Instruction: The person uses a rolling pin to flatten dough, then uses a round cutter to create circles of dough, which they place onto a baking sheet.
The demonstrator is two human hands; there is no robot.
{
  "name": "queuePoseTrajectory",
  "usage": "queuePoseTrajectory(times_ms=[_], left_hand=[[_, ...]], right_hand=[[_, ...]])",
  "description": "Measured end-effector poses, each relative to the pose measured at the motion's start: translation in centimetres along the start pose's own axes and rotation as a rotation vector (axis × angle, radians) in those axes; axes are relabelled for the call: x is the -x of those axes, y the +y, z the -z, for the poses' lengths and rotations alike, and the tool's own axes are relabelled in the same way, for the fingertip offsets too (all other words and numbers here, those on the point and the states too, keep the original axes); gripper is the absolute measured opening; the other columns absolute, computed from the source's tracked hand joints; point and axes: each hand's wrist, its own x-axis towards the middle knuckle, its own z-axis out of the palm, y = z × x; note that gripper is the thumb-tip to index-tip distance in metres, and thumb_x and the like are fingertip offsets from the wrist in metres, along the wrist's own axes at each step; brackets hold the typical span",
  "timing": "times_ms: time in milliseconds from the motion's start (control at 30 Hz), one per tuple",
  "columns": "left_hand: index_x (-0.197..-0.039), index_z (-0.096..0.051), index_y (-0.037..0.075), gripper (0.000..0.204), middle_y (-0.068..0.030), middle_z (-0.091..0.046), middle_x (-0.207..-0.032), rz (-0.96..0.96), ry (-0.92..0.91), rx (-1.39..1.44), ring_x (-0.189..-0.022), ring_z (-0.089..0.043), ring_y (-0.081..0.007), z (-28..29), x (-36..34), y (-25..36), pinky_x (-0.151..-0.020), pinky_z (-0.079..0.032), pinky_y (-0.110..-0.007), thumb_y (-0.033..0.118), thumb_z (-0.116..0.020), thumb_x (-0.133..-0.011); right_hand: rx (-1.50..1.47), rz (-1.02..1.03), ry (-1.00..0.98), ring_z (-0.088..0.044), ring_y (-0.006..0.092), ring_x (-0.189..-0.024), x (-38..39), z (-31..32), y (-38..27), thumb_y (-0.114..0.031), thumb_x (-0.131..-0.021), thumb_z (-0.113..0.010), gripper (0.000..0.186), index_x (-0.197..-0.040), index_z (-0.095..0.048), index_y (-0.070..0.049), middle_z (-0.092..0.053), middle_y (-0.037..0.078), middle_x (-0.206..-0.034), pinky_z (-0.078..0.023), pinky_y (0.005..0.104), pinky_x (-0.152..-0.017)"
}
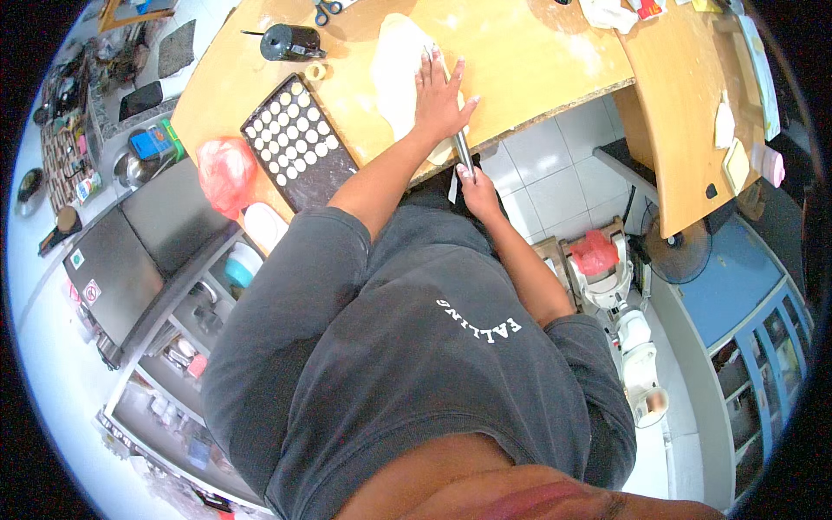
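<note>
A flat, pale sheet of rolled dough [397, 74] lies on the wooden table top. Along its right side runs a slim metal rolling pin [463, 149], slanting toward my body. My left hand [440, 102] rests flat on the pin and dough, its fingers stretched out and apart. Close to the table's front edge, my right hand [479, 192] is wrapped round the pin's near end. To the left of the dough is a dark baking tray [305, 192] with rows of small round dough discs [293, 111]. A small ring-shaped cutter [315, 71] sits beyond the tray.
A black pot [290, 42] and scissors [328, 11] stand at the far left of the table [529, 52]. A pink plastic bag [225, 176] and a white oval lid [263, 226] are left of the tray. A white stand mixer [628, 325] and fan [680, 247] are at right.
</note>
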Motion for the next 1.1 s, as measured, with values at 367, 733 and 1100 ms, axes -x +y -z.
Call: queuePoseTrajectory(times_ms=[367,733,1100], left_hand=[[-0.156,-0.046,0.02,0.076,-0.0227,-0.025,-0.167,-0.119,-0.01,-0.209,-0.155,-0.013,-0.0483,-1.6,-5.7,4.0,-0.122,-0.011,-0.068,0.056,-0.062,-0.091],[-0.141,-0.062,0.017,0.059,-0.0191,-0.035,-0.162,-0.125,0.002,0.065,-0.157,-0.009,-0.0451,-1.0,-5.0,5.1,-0.122,-0.004,-0.07,0.049,-0.065,-0.091],[-0.143,-0.06,0.021,0.066,-0.0231,-0.04,-0.157,-0.119,-0.045,-0.034,-0.154,-0.013,-0.0521,3.2,0.3,-4.0,-0.115,-0.013,-0.078,0.046,-0.074,-0.083]], right_hand=[[-0.176,-0.073,0.06,-0.052,0.0211,-0.065,-0.9,-0.5,2.4,-0.047,-0.103,-0.059,0.05,-0.084,-0.059,-0.001,-0.055,0.009,-0.067,-0.044,0.0399,-0.063],[0.192,0.091,0.375,-0.06,0.0378,-0.07,0.7,4.3,-2.5,-0.04,-0.099,-0.065,0.039,-0.089,-0.059,-0.002,-0.061,0.02,-0.072,-0.047,0.0496,-0.065],[0.206,0.141,0.239,-0.066,0.0465,-0.074,0.9,-2.4,-3.6,-0.047,-0.099,-0.063,0.048,-0.083,-0.061,-0.002,-0.066,0.024,-0.073,-0.049,0.0534,-0.066]])
